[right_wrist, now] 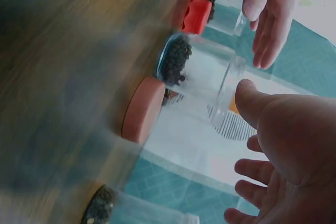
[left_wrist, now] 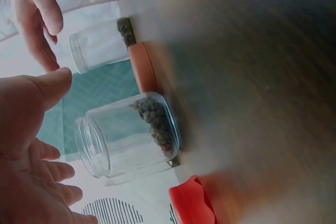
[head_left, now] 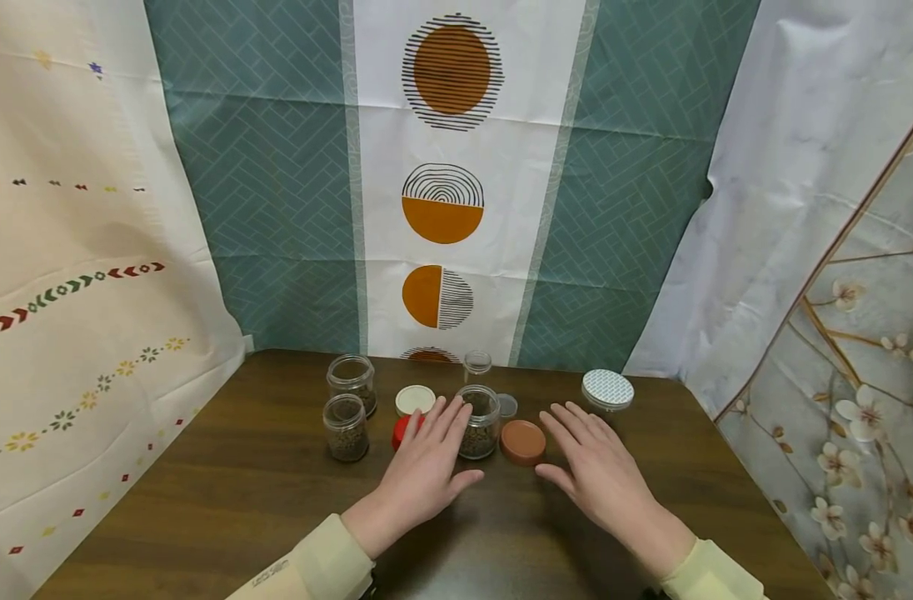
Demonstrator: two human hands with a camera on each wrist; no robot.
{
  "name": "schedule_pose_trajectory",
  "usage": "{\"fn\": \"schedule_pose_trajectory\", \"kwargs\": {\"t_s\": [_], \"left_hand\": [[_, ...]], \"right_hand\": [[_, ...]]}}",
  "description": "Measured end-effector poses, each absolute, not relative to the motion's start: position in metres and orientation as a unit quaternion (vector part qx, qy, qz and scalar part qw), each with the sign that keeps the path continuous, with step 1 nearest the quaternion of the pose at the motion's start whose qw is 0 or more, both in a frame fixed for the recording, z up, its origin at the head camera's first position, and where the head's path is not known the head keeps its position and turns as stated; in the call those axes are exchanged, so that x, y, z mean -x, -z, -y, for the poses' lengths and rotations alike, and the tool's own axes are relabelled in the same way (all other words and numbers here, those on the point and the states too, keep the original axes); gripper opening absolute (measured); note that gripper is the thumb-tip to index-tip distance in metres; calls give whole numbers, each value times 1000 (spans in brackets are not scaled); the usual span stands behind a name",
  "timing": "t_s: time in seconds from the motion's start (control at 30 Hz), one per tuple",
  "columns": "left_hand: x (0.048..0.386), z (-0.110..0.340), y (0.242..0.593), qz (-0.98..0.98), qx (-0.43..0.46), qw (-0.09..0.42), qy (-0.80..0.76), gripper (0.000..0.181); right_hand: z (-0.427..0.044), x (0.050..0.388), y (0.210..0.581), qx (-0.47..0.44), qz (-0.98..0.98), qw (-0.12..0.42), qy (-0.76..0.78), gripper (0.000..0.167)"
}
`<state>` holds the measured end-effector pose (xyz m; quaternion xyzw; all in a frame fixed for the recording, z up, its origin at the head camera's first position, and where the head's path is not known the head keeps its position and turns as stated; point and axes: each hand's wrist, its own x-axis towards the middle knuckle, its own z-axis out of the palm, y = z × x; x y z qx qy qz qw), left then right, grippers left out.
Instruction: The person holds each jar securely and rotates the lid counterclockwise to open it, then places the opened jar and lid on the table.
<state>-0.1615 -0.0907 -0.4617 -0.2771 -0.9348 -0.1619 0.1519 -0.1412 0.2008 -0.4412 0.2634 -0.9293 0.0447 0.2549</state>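
Observation:
Both hands hover over the table with palms down and hold nothing. My left hand (head_left: 426,467) has its fingers extended above a red lid (head_left: 401,430) and beside an open glass jar (head_left: 479,423) with dark peppercorn-like grains at its bottom. A brown-orange lid (head_left: 523,442) lies right of that jar, between the two hands. My right hand (head_left: 599,467) is spread just right of this lid, near a jar with a white patterned lid (head_left: 608,389). In the left wrist view, the middle glass jar (left_wrist: 131,135) stands apart from the left fingers.
Two open glass jars, a rear one (head_left: 351,382) and a front one (head_left: 346,429), stand at the left with dark contents. A cream lid (head_left: 415,400), a small clear jar (head_left: 476,364) and a small grey lid (head_left: 506,406) are farther back. Patterned cloths (head_left: 276,167) hang around the wooden table (head_left: 202,483).

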Motion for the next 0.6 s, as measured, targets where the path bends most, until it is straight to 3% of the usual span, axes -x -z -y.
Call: {"fn": "schedule_pose_trajectory", "kwargs": {"t_s": [0.6], "left_hand": [[162,72,448,932,298,146,142,94]], "right_hand": [[-243,157,429,-230,922,310,-33,80]]}}
